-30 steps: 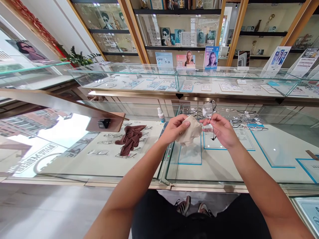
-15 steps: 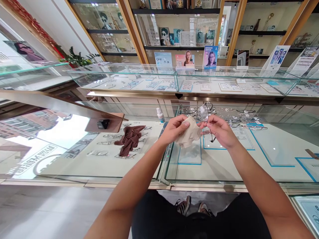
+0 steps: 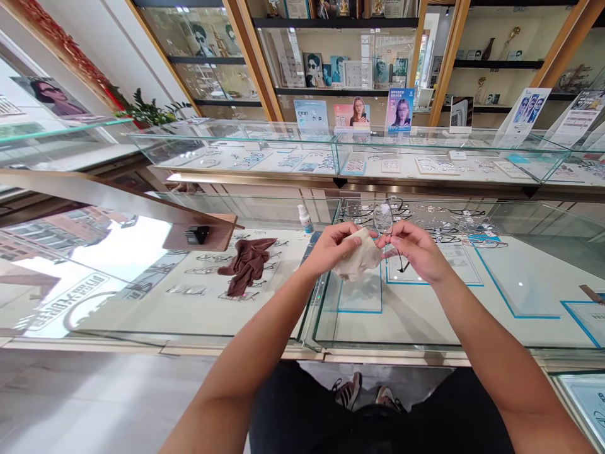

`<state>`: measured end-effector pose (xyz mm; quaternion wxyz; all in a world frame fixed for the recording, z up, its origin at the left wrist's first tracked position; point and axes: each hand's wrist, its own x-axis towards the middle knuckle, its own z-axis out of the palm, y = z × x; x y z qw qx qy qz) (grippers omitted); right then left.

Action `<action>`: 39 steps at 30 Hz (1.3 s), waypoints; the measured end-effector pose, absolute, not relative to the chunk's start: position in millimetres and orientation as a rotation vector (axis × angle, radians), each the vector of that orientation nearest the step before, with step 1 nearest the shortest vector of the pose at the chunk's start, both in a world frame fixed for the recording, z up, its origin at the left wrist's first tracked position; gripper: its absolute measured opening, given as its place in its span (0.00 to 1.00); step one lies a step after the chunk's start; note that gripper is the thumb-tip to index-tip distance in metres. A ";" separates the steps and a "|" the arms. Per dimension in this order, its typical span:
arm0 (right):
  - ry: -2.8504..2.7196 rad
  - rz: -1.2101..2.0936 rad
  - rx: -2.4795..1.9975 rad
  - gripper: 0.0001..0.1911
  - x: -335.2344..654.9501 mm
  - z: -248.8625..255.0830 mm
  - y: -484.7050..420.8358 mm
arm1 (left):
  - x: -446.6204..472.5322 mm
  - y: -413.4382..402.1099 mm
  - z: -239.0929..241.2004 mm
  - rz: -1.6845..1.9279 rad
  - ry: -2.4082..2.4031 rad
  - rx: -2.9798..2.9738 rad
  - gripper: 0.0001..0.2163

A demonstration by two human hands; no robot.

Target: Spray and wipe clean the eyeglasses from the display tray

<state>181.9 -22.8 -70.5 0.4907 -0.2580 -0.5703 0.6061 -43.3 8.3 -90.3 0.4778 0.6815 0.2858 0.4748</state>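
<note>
Above the glass counter, my left hand [image 3: 338, 244] is closed around a cream-coloured cloth [image 3: 362, 258], which hangs loosely below the fingers. My right hand [image 3: 418, 251] pinches a pair of eyeglasses [image 3: 384, 217] with a thin dark frame. One lens stands upright above the fingers, and a temple arm with a dark tip hangs below the right hand. The cloth lies against the lower part of the glasses and hides some of it. Both hands are close together, their fingertips nearly meeting behind the cloth.
A brown cloth [image 3: 248, 266] lies crumpled on the counter at left, near a white spray bottle [image 3: 305, 219]. A wooden piece with a black box [image 3: 196, 235] juts in from the left. Several eyeglasses [image 3: 466, 213] are displayed under the glass. Another glass showcase [image 3: 283, 142] stands behind.
The cloth has shifted slightly in my left hand, and the lens has turned a little. Both hands stay in nearly the same place.
</note>
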 end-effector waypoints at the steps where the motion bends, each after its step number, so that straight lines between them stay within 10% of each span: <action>1: -1.387 1.476 -0.624 0.20 181.8 -70.9 -22.7 | -43.6 8.8 -91.7 1.154 0.705 1.670 0.20; 39: -1.493 1.275 -0.679 0.20 169.3 -82.0 -23.8 | -35.9 3.7 -89.8 1.044 0.728 1.293 0.23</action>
